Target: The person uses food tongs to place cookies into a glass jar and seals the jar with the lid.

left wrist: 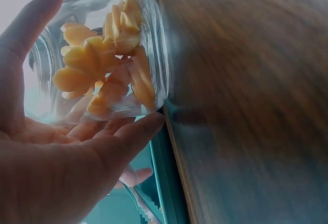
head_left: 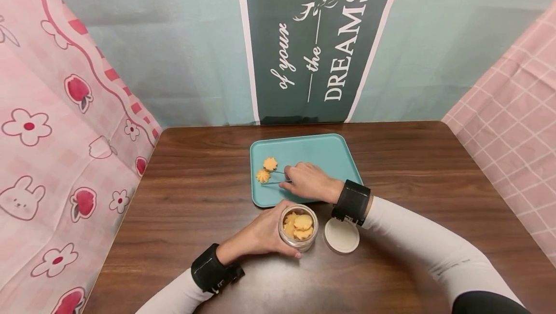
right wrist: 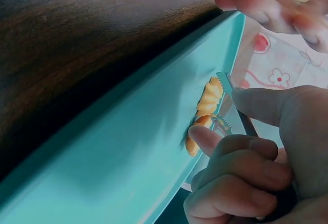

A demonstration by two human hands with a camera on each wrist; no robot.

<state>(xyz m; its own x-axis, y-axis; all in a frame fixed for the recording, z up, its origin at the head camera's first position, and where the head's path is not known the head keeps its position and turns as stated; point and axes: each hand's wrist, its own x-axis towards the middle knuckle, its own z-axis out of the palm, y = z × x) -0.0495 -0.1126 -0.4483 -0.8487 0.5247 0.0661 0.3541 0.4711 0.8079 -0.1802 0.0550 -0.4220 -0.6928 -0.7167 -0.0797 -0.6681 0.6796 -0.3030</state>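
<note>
My left hand [head_left: 269, 231] curls round the side of a glass jar [left wrist: 163, 55], which stands upright on the table. Flower-shaped cookies [head_left: 298, 225] fill part of the jar. Over the turquoise tray [head_left: 312, 147], my right hand [head_left: 310, 181] grips small metal tongs [right wrist: 225, 83] with toothed tips. Two cookies [head_left: 270, 164] lie side by side at the tray's left end. The spread tips of the tongs reach right up to the cookies, one beside the nearer cookie [head_left: 262, 175].
A round pale lid [head_left: 342, 235] lies on the wooden table [head_left: 195, 179], right of the jar and close below the right wrist. A green curtain [head_left: 187, 63] hangs behind the table, and pink cloths [head_left: 56, 159] flank it.
</note>
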